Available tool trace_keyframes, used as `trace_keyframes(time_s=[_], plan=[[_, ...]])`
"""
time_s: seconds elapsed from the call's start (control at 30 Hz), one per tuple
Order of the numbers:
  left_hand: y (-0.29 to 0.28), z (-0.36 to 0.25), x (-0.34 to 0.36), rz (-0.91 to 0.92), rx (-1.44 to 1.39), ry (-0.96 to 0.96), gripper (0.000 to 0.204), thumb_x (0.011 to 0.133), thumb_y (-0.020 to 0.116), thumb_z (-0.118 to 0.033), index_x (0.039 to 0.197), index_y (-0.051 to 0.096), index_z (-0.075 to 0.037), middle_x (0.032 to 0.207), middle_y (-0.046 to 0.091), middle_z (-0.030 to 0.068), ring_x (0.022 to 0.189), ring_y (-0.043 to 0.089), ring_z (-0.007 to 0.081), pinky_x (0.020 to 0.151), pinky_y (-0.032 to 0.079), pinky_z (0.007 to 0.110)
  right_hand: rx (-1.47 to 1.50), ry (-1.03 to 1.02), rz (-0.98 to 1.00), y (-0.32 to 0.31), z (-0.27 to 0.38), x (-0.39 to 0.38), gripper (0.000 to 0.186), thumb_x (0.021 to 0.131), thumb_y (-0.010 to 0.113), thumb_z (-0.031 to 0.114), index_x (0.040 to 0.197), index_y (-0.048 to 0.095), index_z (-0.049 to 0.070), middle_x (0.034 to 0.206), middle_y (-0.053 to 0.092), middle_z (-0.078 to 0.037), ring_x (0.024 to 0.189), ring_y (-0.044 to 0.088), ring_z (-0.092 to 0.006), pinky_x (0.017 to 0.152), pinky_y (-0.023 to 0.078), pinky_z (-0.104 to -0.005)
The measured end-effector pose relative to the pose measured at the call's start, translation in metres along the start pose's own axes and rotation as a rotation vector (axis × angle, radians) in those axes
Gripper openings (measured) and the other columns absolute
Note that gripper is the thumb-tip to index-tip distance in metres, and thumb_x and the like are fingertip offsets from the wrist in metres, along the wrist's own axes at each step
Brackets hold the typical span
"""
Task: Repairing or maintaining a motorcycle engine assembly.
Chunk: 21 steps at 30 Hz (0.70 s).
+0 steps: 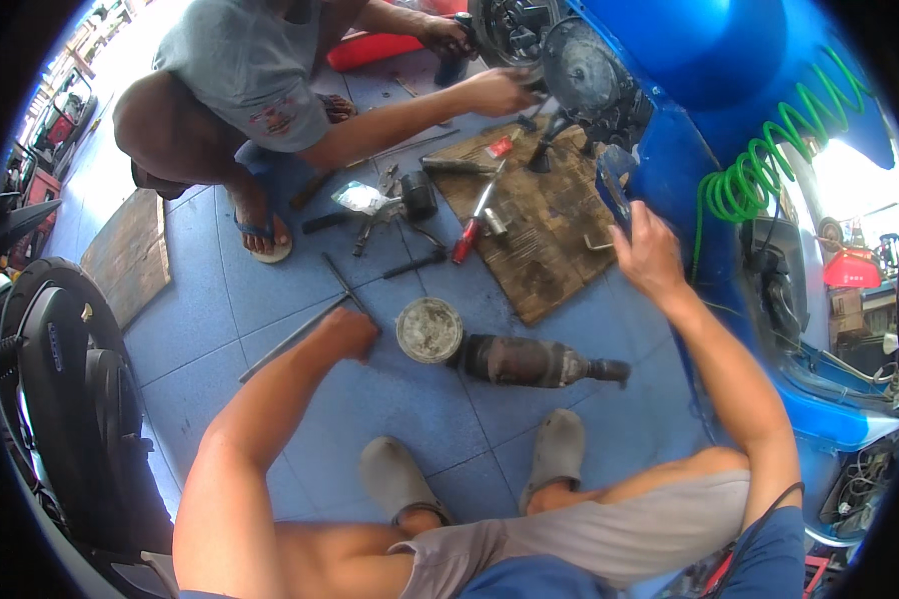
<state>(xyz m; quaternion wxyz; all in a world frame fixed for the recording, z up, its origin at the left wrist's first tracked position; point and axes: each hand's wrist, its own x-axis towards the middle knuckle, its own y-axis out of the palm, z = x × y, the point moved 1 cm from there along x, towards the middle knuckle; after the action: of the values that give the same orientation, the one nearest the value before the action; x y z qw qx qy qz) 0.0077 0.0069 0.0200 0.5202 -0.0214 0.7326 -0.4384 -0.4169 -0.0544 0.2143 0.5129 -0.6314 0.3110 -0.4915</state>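
Observation:
My left hand (pixel 342 335) is closed over a metal T-handle wrench (pixel 292 337), low above the tiles; its crossbar shows beyond my knuckles. To the right, my right hand (pixel 651 252) is raised beside the blue scooter body (pixel 659 165), its fingers bent around the lower end of a dark flat part (pixel 614 180). Between my arms a dark cylinder with a narrow neck (pixel 517 361) lies on its side next to a round, dirty metal tin (pixel 430 330). A red-handled screwdriver (pixel 466 240) rests partly on a stained wooden board (pixel 544 270).
A co-worker's hand (pixel 499 92) reaches to a round wheel hub (pixel 581 70). A rubber mallet (pixel 418 196) and several tools lie on the blue tiles. A green coiled hose (pixel 749 180) hangs at right. A black scooter (pixel 80 419) stands at left.

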Motion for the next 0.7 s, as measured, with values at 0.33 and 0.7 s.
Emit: trace_keyframes(time_s=[0.33, 0.7], plan=[[0.007, 0.004, 0.007, 0.009, 0.006, 0.022, 0.051, 0.079, 0.079, -0.049, 0.115, 0.072, -0.014, 0.106, 0.074, 0.0087, 0.106, 0.070, 0.0292, 0.089, 0.054, 0.044, -0.010, 0.007, 0.001, 0.001, 0.000, 0.001, 0.028, 0.092, 0.068, 0.018, 0.102, 0.050, -0.001, 0.091, 0.064, -0.024, 0.087, 0.065, -0.0435, 0.076, 0.053, -0.0504], [0.006, 0.003, 0.006, 0.009, 0.009, 0.009, 0.039, 0.079, 0.081, -0.037, 0.110, 0.075, -0.015, 0.107, 0.075, 0.0065, 0.106, 0.071, 0.0256, 0.084, 0.056, 0.041, -0.015, -0.017, -0.020, -0.001, 0.003, 0.000, 0.028, 0.091, 0.068, 0.017, 0.101, 0.049, -0.001, 0.090, 0.064, -0.024, 0.086, 0.065, -0.0439, 0.075, 0.053, -0.0505]])
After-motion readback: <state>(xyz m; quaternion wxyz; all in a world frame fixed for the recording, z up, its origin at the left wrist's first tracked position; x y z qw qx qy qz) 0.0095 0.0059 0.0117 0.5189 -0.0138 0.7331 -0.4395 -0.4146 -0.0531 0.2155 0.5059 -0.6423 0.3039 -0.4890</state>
